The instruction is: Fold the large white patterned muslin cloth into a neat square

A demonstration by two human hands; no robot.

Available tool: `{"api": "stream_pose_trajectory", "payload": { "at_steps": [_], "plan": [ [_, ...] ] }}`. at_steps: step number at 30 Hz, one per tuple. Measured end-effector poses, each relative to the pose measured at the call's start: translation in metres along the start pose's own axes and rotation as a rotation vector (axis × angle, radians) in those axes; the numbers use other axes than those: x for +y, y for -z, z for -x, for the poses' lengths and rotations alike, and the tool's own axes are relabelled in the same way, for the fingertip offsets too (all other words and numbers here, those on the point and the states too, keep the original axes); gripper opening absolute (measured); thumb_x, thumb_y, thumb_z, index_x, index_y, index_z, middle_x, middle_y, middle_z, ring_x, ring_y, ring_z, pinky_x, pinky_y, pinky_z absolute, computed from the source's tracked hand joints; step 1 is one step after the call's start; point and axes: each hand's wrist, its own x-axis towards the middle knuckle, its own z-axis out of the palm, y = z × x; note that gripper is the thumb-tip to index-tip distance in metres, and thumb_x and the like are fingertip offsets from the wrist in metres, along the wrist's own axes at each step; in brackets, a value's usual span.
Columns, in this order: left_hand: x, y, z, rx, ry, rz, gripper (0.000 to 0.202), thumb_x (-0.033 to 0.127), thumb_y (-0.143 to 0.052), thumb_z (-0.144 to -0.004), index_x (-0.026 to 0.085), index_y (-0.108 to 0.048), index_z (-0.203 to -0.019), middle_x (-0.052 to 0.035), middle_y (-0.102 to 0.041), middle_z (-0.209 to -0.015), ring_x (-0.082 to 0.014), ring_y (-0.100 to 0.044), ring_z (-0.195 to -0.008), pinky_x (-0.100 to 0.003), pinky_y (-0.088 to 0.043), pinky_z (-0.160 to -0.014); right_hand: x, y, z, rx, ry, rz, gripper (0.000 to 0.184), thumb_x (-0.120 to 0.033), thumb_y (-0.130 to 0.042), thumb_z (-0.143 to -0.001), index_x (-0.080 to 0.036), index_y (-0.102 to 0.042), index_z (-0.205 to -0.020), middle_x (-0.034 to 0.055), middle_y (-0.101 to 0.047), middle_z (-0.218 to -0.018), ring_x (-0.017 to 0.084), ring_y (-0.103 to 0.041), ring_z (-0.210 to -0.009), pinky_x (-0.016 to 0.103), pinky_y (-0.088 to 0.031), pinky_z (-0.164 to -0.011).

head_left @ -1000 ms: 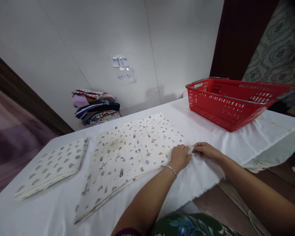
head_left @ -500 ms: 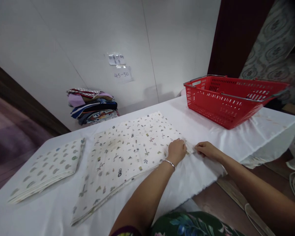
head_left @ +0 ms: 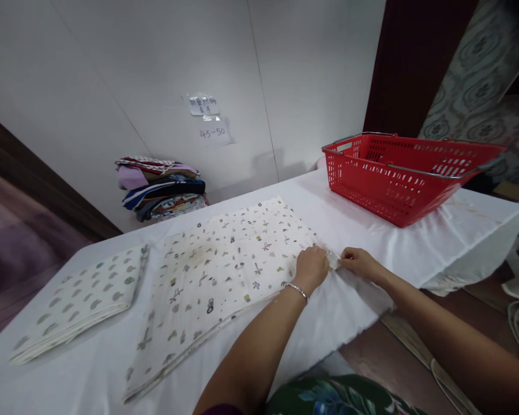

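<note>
A white cloth (head_left: 229, 271) with a small plant-like print lies folded in layers across the middle of the table. At its near right corner, my left hand (head_left: 312, 267) is closed on the fabric, a silver bracelet on its wrist. Just to the right, my right hand (head_left: 360, 264) pinches the gathered tip of that same corner. The fabric between the two hands looks bunched, and the fingertips are partly hidden. Left of this cloth sits a smaller folded cloth (head_left: 86, 294) with a grey mushroom-like print, touched by neither hand.
A red shopping basket (head_left: 372, 187) with metal handles stands at the back right of the white-covered table (head_left: 328, 323). Behind the far edge rises a stack of folded clothes (head_left: 162, 187). Handwritten paper signs (head_left: 216, 131) are taped to the wall.
My right hand has drawn slightly left, closer to my left hand, and the cloth corner between them is more bunched. My left hand stays nearly in place.
</note>
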Motion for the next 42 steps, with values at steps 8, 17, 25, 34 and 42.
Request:
{"api": "stream_pose_trajectory", "payload": {
  "at_steps": [8,17,25,34,42],
  "plan": [
    [0.007,-0.001,0.000,-0.038,-0.032,-0.005,0.023,0.022,-0.037,-0.089,0.017,-0.058,-0.092,-0.0072,-0.059,-0.095,-0.0195,-0.054,-0.092,-0.032,-0.042,-0.077,-0.012,-0.006,0.001,-0.044,-0.041,-0.213,0.019,-0.035,-0.052,-0.071,-0.019,-0.050,-0.080,-0.0044,-0.051,-0.053,0.007,-0.042,-0.041,0.020,-0.031,-0.038],
    [0.008,-0.006,0.003,0.017,-0.025,0.065,0.020,0.028,-0.042,-0.084,0.019,-0.057,-0.093,-0.0057,-0.058,-0.094,-0.0200,-0.054,-0.086,-0.033,-0.043,-0.074,-0.026,-0.002,0.004,-0.076,0.040,-0.364,0.026,-0.030,-0.058,-0.064,-0.018,-0.050,-0.085,-0.0028,-0.055,-0.061,0.010,-0.051,-0.054,0.020,-0.034,-0.044],
    [0.001,0.003,-0.003,0.048,0.053,0.059,0.018,0.022,-0.039,-0.086,0.019,-0.056,-0.089,-0.0047,-0.058,-0.092,-0.0181,-0.053,-0.088,-0.031,-0.041,-0.076,-0.012,0.004,0.000,-0.039,-0.058,0.065,0.017,-0.032,-0.045,-0.076,-0.017,-0.053,-0.078,0.0037,-0.061,-0.066,0.011,-0.051,-0.048,0.023,-0.035,-0.044],
    [0.003,0.003,-0.001,0.038,-0.008,0.007,0.017,0.021,-0.042,-0.085,0.018,-0.057,-0.093,-0.0054,-0.058,-0.095,-0.0184,-0.054,-0.090,-0.031,-0.042,-0.076,-0.003,-0.010,-0.012,0.053,-0.009,0.297,0.006,-0.019,-0.061,-0.059,-0.017,-0.056,-0.056,0.0019,-0.056,-0.060,0.015,-0.051,-0.063,0.025,-0.030,-0.056],
    [0.004,0.000,0.002,0.031,-0.052,-0.048,0.016,0.021,-0.044,-0.085,0.017,-0.057,-0.093,-0.0061,-0.059,-0.094,-0.0201,-0.055,-0.089,-0.033,-0.042,-0.075,-0.005,-0.008,0.000,0.021,-0.018,-0.135,0.012,-0.031,-0.052,-0.068,-0.020,-0.048,-0.066,-0.0031,-0.053,-0.054,0.011,-0.048,-0.049,0.023,-0.036,-0.047]
  ]
}}
